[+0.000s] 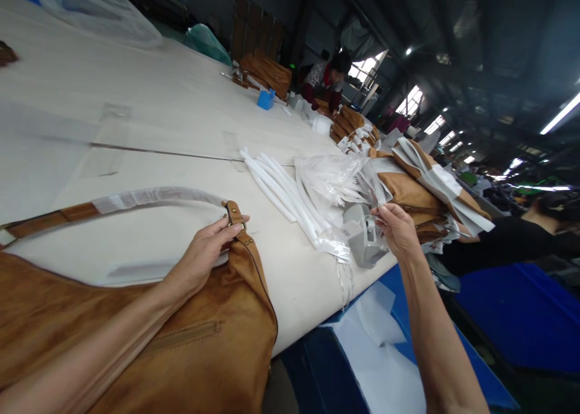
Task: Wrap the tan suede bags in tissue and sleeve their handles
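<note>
A tan leather handbag [212, 341] lies on the white table [149, 100] in front of me, its strap [136, 197] wrapped in white foam and plastic. My left hand [203, 254] grips the bag's top corner, fingers closed by the strap buckle [235, 211]. My right hand [396, 226] reaches right, its fingers pinching thin clear plastic beside a grey tape dispenser [362, 242]. A pile of clear plastic bags [330, 181] and white foam tubes [281, 187] lies between my hands.
A stack of tan bags with white paper [426, 190] sits at the right. More bags [267, 72] and a blue box [266, 98] lie farther along, where another person [326, 81] works. A blue bin with white sheets [385, 341] stands below the table edge.
</note>
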### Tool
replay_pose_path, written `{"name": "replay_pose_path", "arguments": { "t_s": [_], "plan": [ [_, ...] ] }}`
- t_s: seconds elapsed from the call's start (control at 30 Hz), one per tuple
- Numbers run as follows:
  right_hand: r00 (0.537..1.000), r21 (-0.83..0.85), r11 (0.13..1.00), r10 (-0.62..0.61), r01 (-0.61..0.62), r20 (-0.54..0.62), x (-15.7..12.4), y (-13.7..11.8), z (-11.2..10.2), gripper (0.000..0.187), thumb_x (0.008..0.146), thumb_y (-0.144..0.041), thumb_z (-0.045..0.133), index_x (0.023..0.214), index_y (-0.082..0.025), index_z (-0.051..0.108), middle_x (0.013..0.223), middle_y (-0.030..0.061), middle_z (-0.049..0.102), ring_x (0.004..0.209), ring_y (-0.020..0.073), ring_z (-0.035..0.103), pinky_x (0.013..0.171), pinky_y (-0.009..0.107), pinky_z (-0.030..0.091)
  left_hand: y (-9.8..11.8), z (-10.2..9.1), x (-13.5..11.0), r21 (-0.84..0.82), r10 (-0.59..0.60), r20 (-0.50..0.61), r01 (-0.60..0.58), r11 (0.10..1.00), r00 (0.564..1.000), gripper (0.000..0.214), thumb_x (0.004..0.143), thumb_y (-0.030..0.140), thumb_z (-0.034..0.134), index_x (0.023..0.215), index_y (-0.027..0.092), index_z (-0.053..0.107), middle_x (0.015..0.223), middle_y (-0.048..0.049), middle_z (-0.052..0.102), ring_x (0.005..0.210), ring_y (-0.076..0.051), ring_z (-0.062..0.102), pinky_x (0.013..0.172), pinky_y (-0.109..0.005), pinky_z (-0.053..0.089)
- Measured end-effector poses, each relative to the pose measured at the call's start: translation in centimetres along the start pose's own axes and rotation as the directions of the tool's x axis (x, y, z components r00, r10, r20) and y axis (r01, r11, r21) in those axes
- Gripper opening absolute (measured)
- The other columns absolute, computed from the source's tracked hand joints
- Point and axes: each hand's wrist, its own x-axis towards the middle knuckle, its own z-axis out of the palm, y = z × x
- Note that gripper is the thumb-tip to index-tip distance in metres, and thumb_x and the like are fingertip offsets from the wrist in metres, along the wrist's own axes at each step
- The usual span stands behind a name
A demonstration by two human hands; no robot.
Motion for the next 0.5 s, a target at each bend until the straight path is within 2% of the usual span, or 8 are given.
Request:
{"name": "replay_pose_path", "arguments": {
  "t_s": [0.13, 0.23, 0.3, 0.4, 0.5],
  "plan": [
    [0.996, 0.2, 0.98, -0.033, 0.014, 0.088, 0.8, -2.3, 2.3, 0.031, 0.066, -0.042, 0.08, 0.076, -0.022, 0.059, 0.07, -0.0004, 0.064, 0.067, 0.016, 0.059, 0.072, 0.033, 0.049, 0.0, -0.3, -0.2, -0.05, 0.022, 0.045, -0.019, 0.999, 0.999, 0.044, 0.065, 0.044, 0.084, 0.101, 0.02, 0.073, 0.089, -0.0021, 0.071, 0.079, -0.016, 0.064, 0.07, -0.023, 0.05],
    [0.964, 0.278, 0.959, -0.024, -0.053, 0.266, 0.4, -2.2, 5.5, 0.026, 0.07, -0.038, 0.08, 0.079, -0.022, 0.061, 0.06, -0.0051, 0.057, 0.057, 0.0124, 0.052, 0.071, 0.033, 0.05, 0.0, -0.5, -0.6, -0.129, 0.025, 0.112, -0.01, 0.992, 0.993, 0.041, 0.069, 0.043, 0.083, 0.101, 0.019, 0.073, 0.09, -0.003, 0.071, 0.081, -0.016, 0.064, 0.074, -0.023, 0.05],
    [0.915, 0.229, 0.967, 0.007, -0.109, 0.403, -0.3, -1.5, 8.3, 0.023, 0.073, -0.038, 0.079, 0.082, -0.021, 0.065, 0.055, -0.0065, 0.052, 0.051, 0.0102, 0.045, 0.063, 0.028, 0.046, 0.0, -0.5, -0.8, -0.176, 0.014, 0.128, 0.009, 0.984, 0.992, 0.042, 0.07, 0.043, 0.083, 0.102, 0.018, 0.073, 0.09, -0.0037, 0.071, 0.082, -0.016, 0.064, 0.074, -0.022, 0.05],
    [0.812, 0.095, 0.983, 0.072, -0.155, 0.58, -1.9, -0.2, 12.4, 0.026, 0.075, -0.042, 0.076, 0.083, -0.018, 0.068, 0.052, -0.0054, 0.051, 0.05, 0.0094, 0.044, 0.052, 0.024, 0.034, 0.0, -0.6, -1.2, -0.237, 0.005, 0.127, 0.025, 0.971, 0.992, 0.045, 0.073, 0.043, 0.082, 0.108, 0.018, 0.073, 0.094, -0.005, 0.071, 0.085, -0.015, 0.065, 0.076, -0.021, 0.05],
    [0.705, 0.049, 0.98, 0.104, -0.194, 0.702, -3.1, 0.9, 15.6, 0.029, 0.076, -0.044, 0.076, 0.079, -0.016, 0.068, 0.053, -0.0046, 0.051, 0.05, 0.0086, 0.043, 0.05, 0.023, 0.028, 0.0, -0.8, -1.3, -0.281, -0.013, 0.155, 0.057, 0.958, 0.988, 0.048, 0.077, 0.042, 0.08, 0.118, 0.018, 0.07, 0.098, -0.0065, 0.072, 0.083, -0.016, 0.066, 0.075, -0.023, 0.052]
  ]
}}
